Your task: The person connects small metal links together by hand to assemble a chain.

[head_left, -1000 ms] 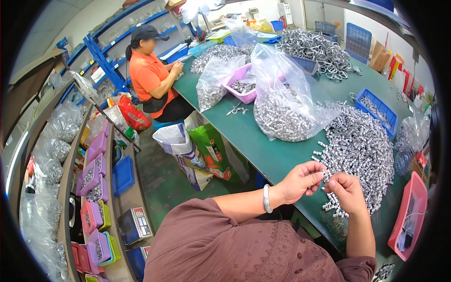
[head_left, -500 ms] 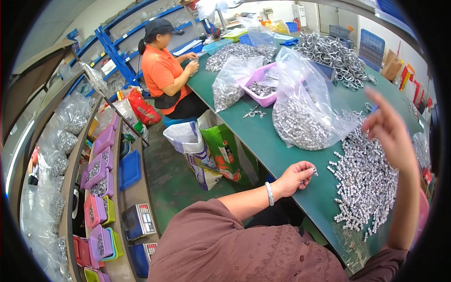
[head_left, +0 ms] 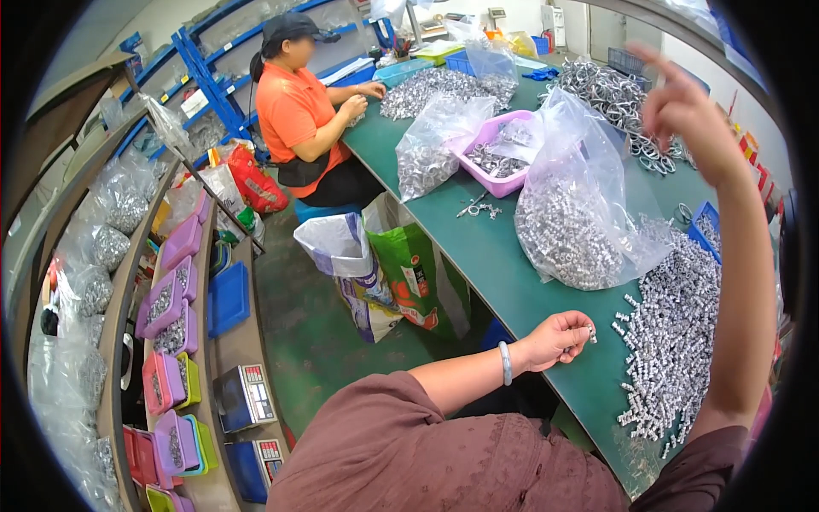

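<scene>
Over the near edge of the green table (head_left: 490,277), my left hand (head_left: 553,343) is closed, pinching a small silvery metal part (head_left: 592,334) between thumb and fingertips. My right hand (head_left: 689,124) is raised high at the right, above the table, its fingers apart and nothing visible in them. To the right of my left hand spreads a large heap of small silvery metal parts (head_left: 670,350). Behind it lies a clear plastic bag (head_left: 570,235) full of similar parts. A small blue tray (head_left: 705,229) with metal pieces sits at the heap's far side, partly hidden by my right forearm.
A pink basin (head_left: 503,186) and another filled bag (head_left: 431,154) stand farther back. Metal rings (head_left: 597,98) are piled at the far right. A co-worker in orange (head_left: 294,119) handles parts at the far left. Sacks (head_left: 411,264) stand beside the table; shelves with bins (head_left: 175,439) line the left.
My right hand has risen farther above the table. My left hand keeps its pinch on the small metal part. The view has shifted slightly, and the blue tray shows more.
</scene>
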Demonstrator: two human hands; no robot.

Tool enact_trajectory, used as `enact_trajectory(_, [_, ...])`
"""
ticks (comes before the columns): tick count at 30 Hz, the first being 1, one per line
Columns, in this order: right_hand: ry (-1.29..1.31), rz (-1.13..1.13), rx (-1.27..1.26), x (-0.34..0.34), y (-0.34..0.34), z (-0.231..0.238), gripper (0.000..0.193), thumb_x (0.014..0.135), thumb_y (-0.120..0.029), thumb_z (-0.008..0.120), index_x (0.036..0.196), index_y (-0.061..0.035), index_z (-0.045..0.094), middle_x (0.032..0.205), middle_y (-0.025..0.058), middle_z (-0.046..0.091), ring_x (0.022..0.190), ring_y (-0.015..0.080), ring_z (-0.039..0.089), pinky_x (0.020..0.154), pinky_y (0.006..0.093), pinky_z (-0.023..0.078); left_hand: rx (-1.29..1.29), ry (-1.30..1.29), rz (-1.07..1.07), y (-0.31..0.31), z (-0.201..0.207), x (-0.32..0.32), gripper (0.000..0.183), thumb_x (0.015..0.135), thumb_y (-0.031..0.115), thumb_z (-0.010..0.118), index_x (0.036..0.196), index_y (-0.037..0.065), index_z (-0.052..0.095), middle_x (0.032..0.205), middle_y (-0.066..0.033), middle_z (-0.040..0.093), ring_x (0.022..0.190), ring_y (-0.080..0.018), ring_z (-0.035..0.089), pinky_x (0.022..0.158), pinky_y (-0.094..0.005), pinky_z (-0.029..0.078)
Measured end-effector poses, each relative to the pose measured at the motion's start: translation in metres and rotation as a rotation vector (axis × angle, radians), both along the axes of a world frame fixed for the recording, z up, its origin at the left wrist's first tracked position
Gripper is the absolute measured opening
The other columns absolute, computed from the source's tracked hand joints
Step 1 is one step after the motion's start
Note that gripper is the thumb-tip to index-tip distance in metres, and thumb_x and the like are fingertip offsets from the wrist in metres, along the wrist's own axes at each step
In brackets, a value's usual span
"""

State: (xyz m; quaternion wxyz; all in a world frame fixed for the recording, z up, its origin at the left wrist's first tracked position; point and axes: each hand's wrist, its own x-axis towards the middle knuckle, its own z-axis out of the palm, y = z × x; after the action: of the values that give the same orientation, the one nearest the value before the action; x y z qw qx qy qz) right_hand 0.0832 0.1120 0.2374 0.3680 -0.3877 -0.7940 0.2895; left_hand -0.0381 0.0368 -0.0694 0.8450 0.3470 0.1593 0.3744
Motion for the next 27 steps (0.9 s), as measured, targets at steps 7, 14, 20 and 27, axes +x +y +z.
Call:
enact_trajectory(7, [-0.185,0.148,-0.140,-0.011,0.001,-0.011,0.072,0.059,0.005,0.036,0.129,-0.0059,0.036,0.055,0.0020,0.049,0.046,0.0071,0.042,0.043,0.0193,0.037,-0.022,-0.019,-0.007,0.004,-0.003,-0.003,0.009,0.087,0.015,0.053,0.091,0.007,0.051,0.072,0.0007,0.048,0.055,-0.0050,0.041,0.042,-0.0165,0.030])
enact_trajectory(14, [0.172,-0.138,0.019,0.011,-0.002,-0.016,0.070,0.059,0.004,0.038,0.129,-0.0037,0.036,0.057,0.0002,0.046,0.048,0.0075,0.042,0.044,0.0198,0.035,0.001,-0.015,-0.037,0.002,-0.001,0.007,0.009,0.087,0.015,0.053,0.091,0.008,0.051,0.072,0.0003,0.048,0.055,-0.0058,0.041,0.043,-0.0165,0.030])
enact_trajectory(20, [-0.481,0.450,-0.231,-0.022,-0.052,-0.034,0.072,0.059,0.005,0.042,0.130,-0.0087,0.038,0.059,0.0038,0.054,0.053,0.0104,0.050,0.051,0.0243,0.042,-0.004,0.010,0.028,0.003,0.001,-0.007,0.009,0.086,0.014,0.053,0.091,0.007,0.051,0.073,-0.0002,0.049,0.055,-0.0061,0.042,0.043,-0.0172,0.031])
enact_trajectory(27, [0.175,-0.312,-0.272,0.072,0.004,-0.060,0.070,0.064,0.004,0.037,0.133,-0.0058,0.029,0.056,0.0012,0.046,0.045,0.0100,0.041,0.046,0.0229,0.038,-0.003,-0.024,-0.021,0.004,-0.002,0.002,0.008,0.087,0.012,0.052,0.092,0.007,0.052,0.070,-0.0014,0.050,0.055,-0.0060,0.042,0.044,-0.0165,0.032])
